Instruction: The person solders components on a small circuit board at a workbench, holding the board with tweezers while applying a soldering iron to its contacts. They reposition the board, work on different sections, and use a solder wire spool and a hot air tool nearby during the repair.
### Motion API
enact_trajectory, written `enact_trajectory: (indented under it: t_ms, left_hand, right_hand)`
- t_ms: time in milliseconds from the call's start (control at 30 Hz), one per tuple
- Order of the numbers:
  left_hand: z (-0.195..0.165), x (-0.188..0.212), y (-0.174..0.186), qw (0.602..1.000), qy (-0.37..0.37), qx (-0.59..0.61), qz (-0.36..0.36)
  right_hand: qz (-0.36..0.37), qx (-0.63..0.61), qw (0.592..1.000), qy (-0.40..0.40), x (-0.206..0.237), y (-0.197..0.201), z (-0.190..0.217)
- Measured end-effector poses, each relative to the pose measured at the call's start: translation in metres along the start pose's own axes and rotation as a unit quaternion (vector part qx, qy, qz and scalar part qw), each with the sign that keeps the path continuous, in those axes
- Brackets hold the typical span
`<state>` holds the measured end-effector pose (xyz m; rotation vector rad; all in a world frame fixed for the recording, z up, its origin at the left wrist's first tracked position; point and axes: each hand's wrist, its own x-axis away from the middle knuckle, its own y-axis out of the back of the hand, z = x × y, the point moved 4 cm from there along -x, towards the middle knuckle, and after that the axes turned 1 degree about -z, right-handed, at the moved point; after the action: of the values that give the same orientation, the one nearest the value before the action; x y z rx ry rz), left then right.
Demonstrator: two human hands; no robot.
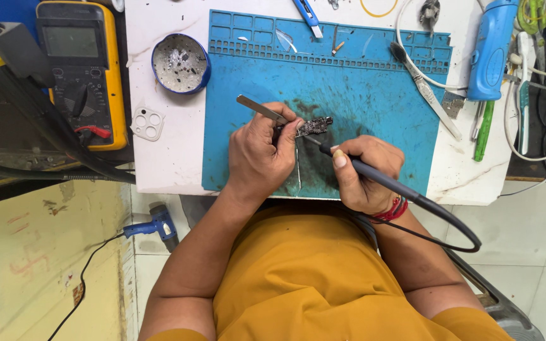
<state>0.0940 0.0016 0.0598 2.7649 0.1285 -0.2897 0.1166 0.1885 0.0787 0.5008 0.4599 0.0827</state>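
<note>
A small dark circuit board lies on the blue work mat. My left hand grips metal tweezers, whose tips press on the board's left end. My right hand holds a dark soldering iron like a pen, its tip touching the board from the lower right. The iron's black cable loops off to the right past my wrist, which wears a red thread band.
A round blue tin of grey residue stands left of the mat. A yellow multimeter lies at far left. Spare tweezers, a blue tool, a green-handled tool and white cables crowd the right side. A blue hot-air gun lies on the floor.
</note>
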Motion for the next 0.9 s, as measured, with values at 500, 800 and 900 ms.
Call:
enact_trajectory:
  t_ms: [500,800,900]
  left_hand:
    - [-0.0002,0.0,0.0011,1.0,0.012,-0.004,0.001]
    - [-0.0016,-0.0005,0.001,1.0,0.006,0.006,-0.001]
    - [-0.0018,-0.0001,0.0015,1.0,0.007,-0.004,-0.001]
  right_hand:
    - [0.013,0.01,1.0,-0.004,-0.0005,0.0004,0.0007]
    - [0.014,0.005,1.0,0.004,-0.0021,-0.0006,0.0024]
    - [0.022,0.008,1.0,-0.018,-0.0022,-0.0007,0.0005]
